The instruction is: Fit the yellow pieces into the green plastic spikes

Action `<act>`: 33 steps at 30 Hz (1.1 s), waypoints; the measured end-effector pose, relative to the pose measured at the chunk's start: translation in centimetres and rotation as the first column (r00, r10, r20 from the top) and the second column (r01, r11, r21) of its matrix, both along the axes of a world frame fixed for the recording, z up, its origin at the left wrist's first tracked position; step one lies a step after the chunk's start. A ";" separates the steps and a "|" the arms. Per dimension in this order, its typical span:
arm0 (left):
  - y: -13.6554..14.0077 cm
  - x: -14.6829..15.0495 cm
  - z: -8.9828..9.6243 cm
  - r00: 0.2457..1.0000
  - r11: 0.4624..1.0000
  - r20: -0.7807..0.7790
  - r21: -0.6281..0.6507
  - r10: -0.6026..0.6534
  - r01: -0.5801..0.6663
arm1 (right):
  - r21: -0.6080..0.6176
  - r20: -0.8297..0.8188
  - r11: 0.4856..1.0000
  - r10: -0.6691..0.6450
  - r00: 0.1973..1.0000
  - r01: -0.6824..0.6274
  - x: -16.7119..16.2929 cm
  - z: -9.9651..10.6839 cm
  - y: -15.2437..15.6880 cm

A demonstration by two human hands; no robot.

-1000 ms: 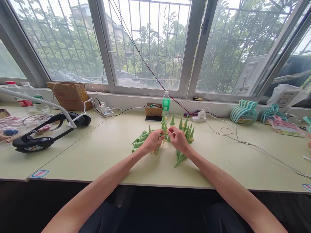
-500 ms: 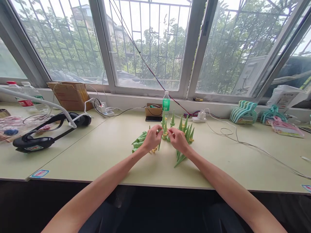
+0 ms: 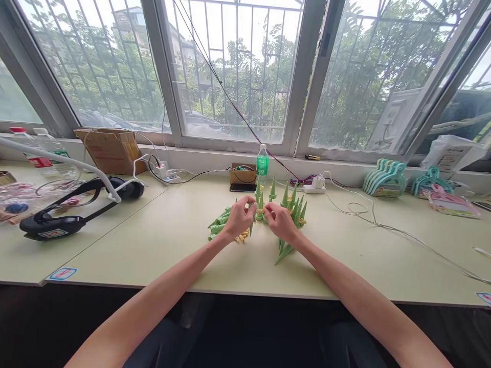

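Yellow rod-shaped peg (image 3: 260, 210), right hand (image 3: 280, 220) pinching it, now shows plainer; left hand (image 3: 239, 220) holds a green tapered cone (image 3: 251, 228), so both grips seem busy.

Near the middle of the frame, my left hand (image 3: 240, 219) and right hand (image 3: 282, 221) face each other above the desk (image 3: 164, 240), a small yellow piece (image 3: 260, 210) between their fingertips. A green spike (image 3: 251, 229) points down from my left fingers. Green tubes (image 3: 218, 226) lie just left of centre; a green-labelled bottle (image 3: 262, 164) stands behind, and a black headset (image 3: 76, 223) rests at far left.
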State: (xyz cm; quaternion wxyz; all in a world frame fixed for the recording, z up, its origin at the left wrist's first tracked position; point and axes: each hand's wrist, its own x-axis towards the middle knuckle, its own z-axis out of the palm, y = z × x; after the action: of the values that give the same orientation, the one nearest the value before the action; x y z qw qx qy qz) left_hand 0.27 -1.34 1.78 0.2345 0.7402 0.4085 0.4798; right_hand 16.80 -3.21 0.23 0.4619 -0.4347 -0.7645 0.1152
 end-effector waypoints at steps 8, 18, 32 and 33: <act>-0.1 0.0 0.0 1.000 1.000 -0.003 0.005 -0.023 0.023 | -0.007 -0.017 1.000 0.014 1.000 -0.014 -0.1 0.1 0.0; -0.3 0.0 0.3 1.000 1.000 -0.013 -0.003 -0.013 0.013 | 0.014 0.002 1.000 0.021 1.000 -0.021 -0.1 0.1 -0.1; -0.3 -0.1 0.3 0.999 1.000 -0.035 0.015 0.015 -0.014 | 0.039 0.014 0.999 0.006 1.000 -0.006 -0.1 0.4 -0.2; -0.3 -0.1 0.3 0.999 1.000 -0.034 0.017 0.016 -0.016 | 0.038 0.013 0.999 0.004 1.000 -0.005 -0.1 0.4 -0.2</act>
State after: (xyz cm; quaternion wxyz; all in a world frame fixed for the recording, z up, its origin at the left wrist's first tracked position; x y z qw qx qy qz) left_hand 0.18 -1.66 2.06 0.2174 0.7470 0.4143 0.4724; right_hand 16.68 -3.40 0.61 0.4648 -0.4249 -0.7705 0.0987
